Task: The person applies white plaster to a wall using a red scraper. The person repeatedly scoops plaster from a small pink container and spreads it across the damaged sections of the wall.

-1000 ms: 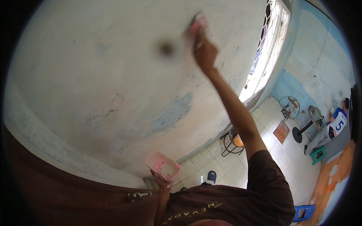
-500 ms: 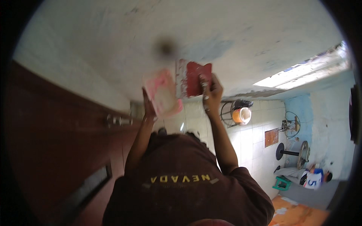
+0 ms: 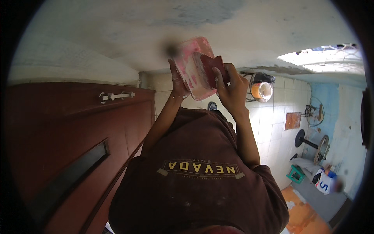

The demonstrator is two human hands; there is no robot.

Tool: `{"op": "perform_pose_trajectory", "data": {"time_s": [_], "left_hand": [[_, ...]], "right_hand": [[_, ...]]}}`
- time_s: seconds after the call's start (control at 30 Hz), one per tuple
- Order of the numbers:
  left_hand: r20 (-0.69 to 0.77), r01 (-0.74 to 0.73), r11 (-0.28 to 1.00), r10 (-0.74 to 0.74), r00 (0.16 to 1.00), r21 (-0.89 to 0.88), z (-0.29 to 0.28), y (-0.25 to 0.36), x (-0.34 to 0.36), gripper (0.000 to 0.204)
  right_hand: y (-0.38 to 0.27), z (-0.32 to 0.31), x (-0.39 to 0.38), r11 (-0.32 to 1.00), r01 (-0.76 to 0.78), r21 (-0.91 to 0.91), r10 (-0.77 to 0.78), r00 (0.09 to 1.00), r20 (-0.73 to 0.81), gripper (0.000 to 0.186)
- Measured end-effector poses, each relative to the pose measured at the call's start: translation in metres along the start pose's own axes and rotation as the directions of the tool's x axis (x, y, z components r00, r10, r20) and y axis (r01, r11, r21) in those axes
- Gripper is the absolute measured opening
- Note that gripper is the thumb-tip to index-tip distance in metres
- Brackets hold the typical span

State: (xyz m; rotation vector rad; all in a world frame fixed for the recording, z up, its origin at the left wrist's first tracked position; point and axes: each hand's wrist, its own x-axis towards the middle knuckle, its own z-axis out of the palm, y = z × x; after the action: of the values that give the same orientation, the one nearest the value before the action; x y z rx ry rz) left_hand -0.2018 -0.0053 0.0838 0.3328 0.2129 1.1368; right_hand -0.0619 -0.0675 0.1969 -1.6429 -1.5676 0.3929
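Observation:
My left hand grips the long side of a pink rectangular plastic tray, holding it tilted up in front of my chest. Whitish paste is smeared across the inside. From the other side, my right hand clasps a dark red putty scraper, thumb on its face. The scraper's paste-coated edge is inside the tray, against its paste. White specks dot my fingers. Close ahead of both hands rises a pale, patchy wall.
A reddish-brown door with a white handle stands at left. On the right, an orange-and-white bucket rests on a round stool. Farther right are a person and a green stool. White tiles cover the floor.
The scraper has come down from beside the tray into it. Tray and hands now appear higher and farther right, and the whole view has shifted, showing more of the door.

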Motion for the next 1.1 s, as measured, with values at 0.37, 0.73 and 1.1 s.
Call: {"op": "perform_pose_trajectory", "data": {"time_s": [0.37,0.73,1.1], "left_hand": [[-0.031,0.065,0.998,-0.065,0.997,-0.018,0.009,-0.123,0.006,0.077],[-0.286,0.023,0.964,0.055,0.957,0.263,0.026,-0.220,-0.012,0.074],[-0.367,0.208,0.951,-0.113,0.923,0.229,0.065,-0.243,-0.026,0.091]], "right_hand": [[0.098,-0.064,-0.027,0.997,-0.075,-0.022,0.075,0.997,-0.014,0.015],[0.176,-0.117,-0.057,0.985,-0.164,0.056,0.161,0.985,0.055,0.017],[0.210,-0.147,-0.076,0.929,-0.355,0.103,0.323,0.916,0.238,0.020]]}}
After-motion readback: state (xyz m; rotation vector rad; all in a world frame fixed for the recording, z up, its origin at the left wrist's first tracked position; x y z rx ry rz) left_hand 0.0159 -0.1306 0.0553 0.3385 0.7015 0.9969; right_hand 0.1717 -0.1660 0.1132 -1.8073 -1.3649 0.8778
